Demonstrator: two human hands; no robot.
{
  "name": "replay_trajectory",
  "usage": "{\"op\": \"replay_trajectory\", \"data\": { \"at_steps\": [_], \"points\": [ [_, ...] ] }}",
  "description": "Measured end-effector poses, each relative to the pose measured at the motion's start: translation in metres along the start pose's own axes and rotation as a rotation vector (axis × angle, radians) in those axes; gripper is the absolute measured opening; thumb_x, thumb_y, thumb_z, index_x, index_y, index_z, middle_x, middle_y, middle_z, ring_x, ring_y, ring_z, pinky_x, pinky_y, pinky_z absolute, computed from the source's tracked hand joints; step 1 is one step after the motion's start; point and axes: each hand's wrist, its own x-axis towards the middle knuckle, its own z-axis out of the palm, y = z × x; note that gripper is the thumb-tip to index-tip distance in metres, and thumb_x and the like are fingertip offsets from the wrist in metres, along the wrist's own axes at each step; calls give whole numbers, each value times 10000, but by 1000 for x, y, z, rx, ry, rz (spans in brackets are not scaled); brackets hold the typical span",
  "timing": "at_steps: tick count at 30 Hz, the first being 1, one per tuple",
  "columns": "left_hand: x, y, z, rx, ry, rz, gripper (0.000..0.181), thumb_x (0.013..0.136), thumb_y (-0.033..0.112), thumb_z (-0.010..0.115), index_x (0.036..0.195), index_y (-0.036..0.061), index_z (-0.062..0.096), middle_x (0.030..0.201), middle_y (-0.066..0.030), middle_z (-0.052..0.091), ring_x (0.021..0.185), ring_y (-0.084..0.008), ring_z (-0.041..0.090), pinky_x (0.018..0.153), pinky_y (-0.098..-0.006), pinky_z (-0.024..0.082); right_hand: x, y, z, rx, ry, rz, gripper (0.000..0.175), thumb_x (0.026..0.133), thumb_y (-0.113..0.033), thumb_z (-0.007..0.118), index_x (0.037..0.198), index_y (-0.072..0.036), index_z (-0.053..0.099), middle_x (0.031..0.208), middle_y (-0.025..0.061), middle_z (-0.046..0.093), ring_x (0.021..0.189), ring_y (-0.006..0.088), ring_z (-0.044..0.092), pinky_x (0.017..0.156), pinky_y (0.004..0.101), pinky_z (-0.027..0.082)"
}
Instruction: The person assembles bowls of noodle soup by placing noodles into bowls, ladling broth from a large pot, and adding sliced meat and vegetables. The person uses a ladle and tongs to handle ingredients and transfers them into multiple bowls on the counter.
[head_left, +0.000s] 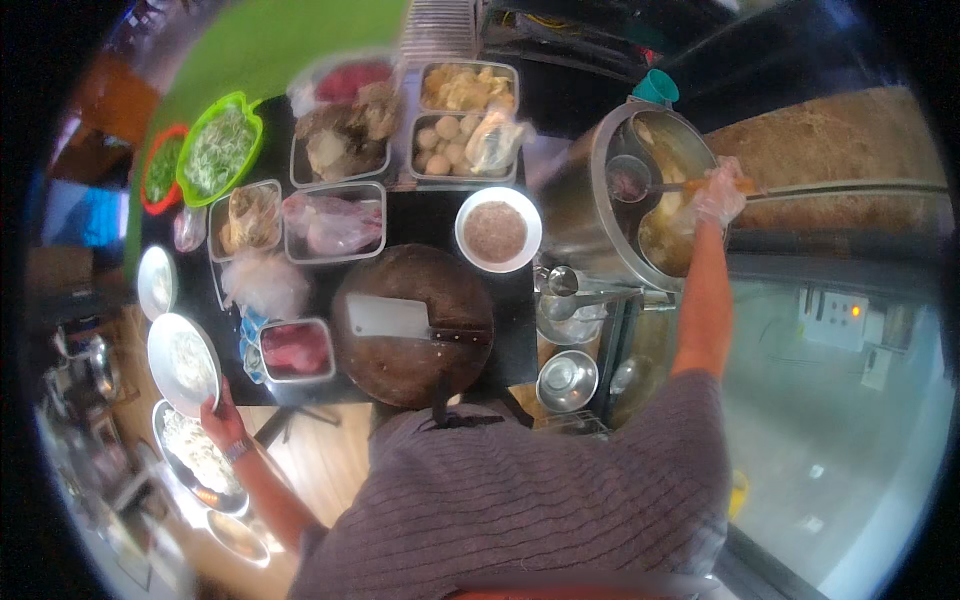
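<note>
My left hand (223, 424), bare with a band at the wrist, grips the rim of a white bowl (159, 375) with pale noodles in it. The bowl is held over a large basin (166, 450) of white noodles. Out to the right, my right hand (720, 196) wears a clear plastic glove and is closed round the wooden handle (742, 185) of a ladle. The ladle's round metal cup (628, 178) holds pinkish-brown meat, inside a big steel pot (574, 202). A curved divider splits the pot, with yellowish broth (667, 244) on one side.
A cleaver (386, 316) lies on a round chopping block (412, 375) before me. Near the pot stands a white bowl of minced meat (495, 232). Trays of meat (334, 221) and meatballs (442, 146), plus a green basket (223, 150), fill the far side. Steel ladles (592, 300) lie beside the pot.
</note>
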Motion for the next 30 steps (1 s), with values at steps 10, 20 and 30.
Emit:
{"op": "replay_trajectory", "data": {
  "at_steps": [10,20,30],
  "points": [
    [-191,-65,53,15,-126,-237,705,753,13,561,1447,-31,448,1399,-213,575,1243,-416,604,1046,-566,542,26,30,0,644,124,220,257,919,-227,705,1121,-86,630,982,102,673,874,273,650,766,420,527],
    [-301,-126,112,122,-383,-590,675,785,76,612,1437,-26,471,1381,-188,593,1245,-335,610,1048,-503,541,105,-40,-198,749,46,316,336,1000,-341,654,1171,-56,699,913,77,726,809,184,656,748,350,510],
    [-331,-114,119,201,-495,-468,686,819,134,632,1456,-39,447,1369,-185,600,1211,-344,627,1003,-495,561,190,-54,-322,1274,319,379,341,960,-308,722,1156,-29,733,917,94,745,850,171,703,781,332,555]
  ]
}}
